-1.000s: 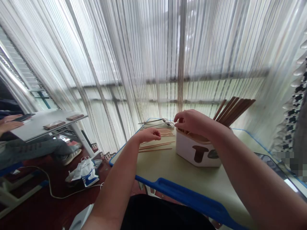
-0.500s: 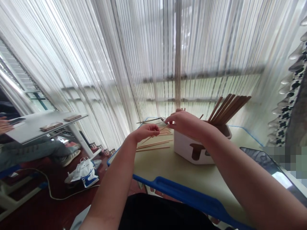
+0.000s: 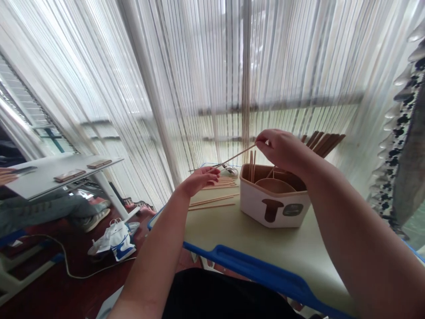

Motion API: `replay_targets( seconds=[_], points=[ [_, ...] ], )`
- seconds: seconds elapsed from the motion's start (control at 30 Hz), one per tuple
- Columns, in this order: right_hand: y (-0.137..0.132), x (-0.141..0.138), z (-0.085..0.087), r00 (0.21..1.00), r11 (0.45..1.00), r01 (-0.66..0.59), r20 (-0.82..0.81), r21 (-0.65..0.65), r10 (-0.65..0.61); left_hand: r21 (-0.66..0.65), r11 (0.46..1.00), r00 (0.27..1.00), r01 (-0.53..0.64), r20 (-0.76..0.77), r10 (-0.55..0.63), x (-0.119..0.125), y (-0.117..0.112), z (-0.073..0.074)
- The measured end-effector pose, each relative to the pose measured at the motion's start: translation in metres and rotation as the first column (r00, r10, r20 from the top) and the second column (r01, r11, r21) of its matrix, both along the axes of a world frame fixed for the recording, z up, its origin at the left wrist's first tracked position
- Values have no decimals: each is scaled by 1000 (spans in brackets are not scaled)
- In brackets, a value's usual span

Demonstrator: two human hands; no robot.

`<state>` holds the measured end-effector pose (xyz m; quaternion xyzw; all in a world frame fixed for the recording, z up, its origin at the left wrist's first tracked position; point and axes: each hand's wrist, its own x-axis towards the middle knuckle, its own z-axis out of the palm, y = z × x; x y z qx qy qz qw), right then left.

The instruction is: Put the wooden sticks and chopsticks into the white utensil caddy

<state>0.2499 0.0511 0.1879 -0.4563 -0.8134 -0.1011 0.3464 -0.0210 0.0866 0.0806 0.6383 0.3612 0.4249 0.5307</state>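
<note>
My right hand (image 3: 282, 148) is raised above the white holder (image 3: 274, 208) and pinches one light wooden chopstick (image 3: 234, 157) that slants down to the left. My left hand (image 3: 201, 178) hovers over the table with its fingers curled, close to the chopstick's lower tip, and I cannot see anything in it. Several light chopsticks (image 3: 212, 201) lie loose on the table beside it. Dark brown chopsticks (image 3: 323, 142) stand in the far side of the holder, and two light ones (image 3: 252, 164) stand in its near left corner.
The pale green table has a blue rim (image 3: 259, 272) towards me. White string curtains (image 3: 199, 79) hang behind it. At the left, another person sits at a grey desk (image 3: 56, 170). A white bag (image 3: 116, 239) and a cable (image 3: 69, 270) lie on the dark floor.
My right hand has lifted from beside the holder's left rim to above it, carrying one light chopstick up. My left hand has stayed over the loose chopsticks, fingers a little more apart.
</note>
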Motion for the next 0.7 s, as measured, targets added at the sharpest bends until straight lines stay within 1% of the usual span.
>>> replay_targets(
  seconds=[0.1,0.17,0.27,0.37,0.43,0.6,0.7],
  points=[
    [-5,12,8,988,997,81,-133,19,-78,-10,1000,996,-18,89,19,1,3,-3],
    [-6,16,10,973,995,97,-209,6,-94,-15,999,993,-38,113,39,3,4,-5],
    [-4,20,10,951,997,72,-299,-27,-77,-21,998,993,-59,104,61,7,6,-10],
    [-1,22,9,929,998,29,-368,-54,-47,-39,998,996,-39,84,42,10,8,-14],
    [1,23,8,924,998,12,-380,-59,-34,-47,999,996,-12,90,16,11,9,-15],
    [2,23,7,943,995,-23,-333,-94,-10,-41,994,975,98,205,-88,9,8,-14],
    [2,22,7,938,995,-29,-346,-95,-5,-43,994,984,105,151,-98,10,6,-13]
  ],
)
